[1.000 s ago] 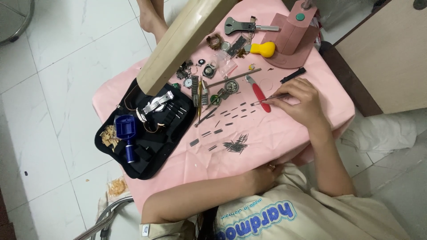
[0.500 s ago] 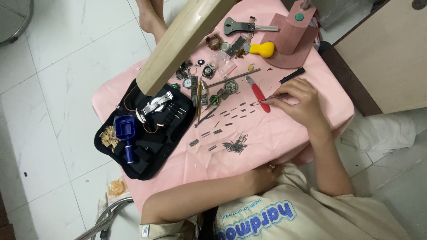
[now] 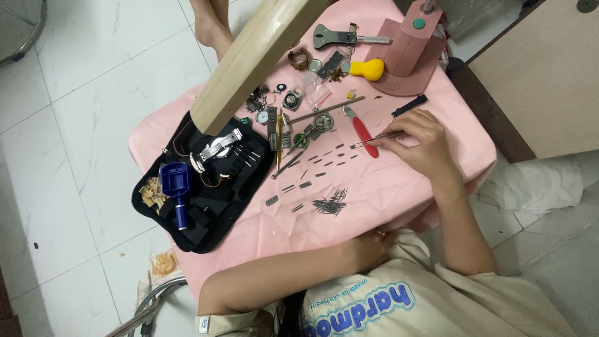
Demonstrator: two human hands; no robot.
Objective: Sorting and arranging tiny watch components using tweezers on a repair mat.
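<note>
The right hand (image 3: 419, 145) rests on the pink cloth (image 3: 387, 181) that covers the small table, its fingers pinched around a pair of thin metal tweezers (image 3: 373, 141) whose tips point left and lie across the red-handled tool (image 3: 360, 131). Just left of the tweezer tips, short dark metal pins (image 3: 324, 160) lie in loose rows on the cloth, and a denser heap of thin pins (image 3: 329, 203) sits nearer the person's body. The left hand (image 3: 368, 244) lies at the near edge of the table against the shirt, a ring on one finger; it grips nothing visible, though whether its fingers are curled or relaxed cannot be told. On the far left of the table an open black tool case (image 3: 206, 200) holds a blue tool (image 3: 175, 187). Beyond the pins lie watch parts (image 3: 290, 100), a yellow bulb-shaped piece (image 3: 367, 68) and a pink stand (image 3: 409, 50). A pale wooden beam (image 3: 256, 56) crosses the top of the view
</note>
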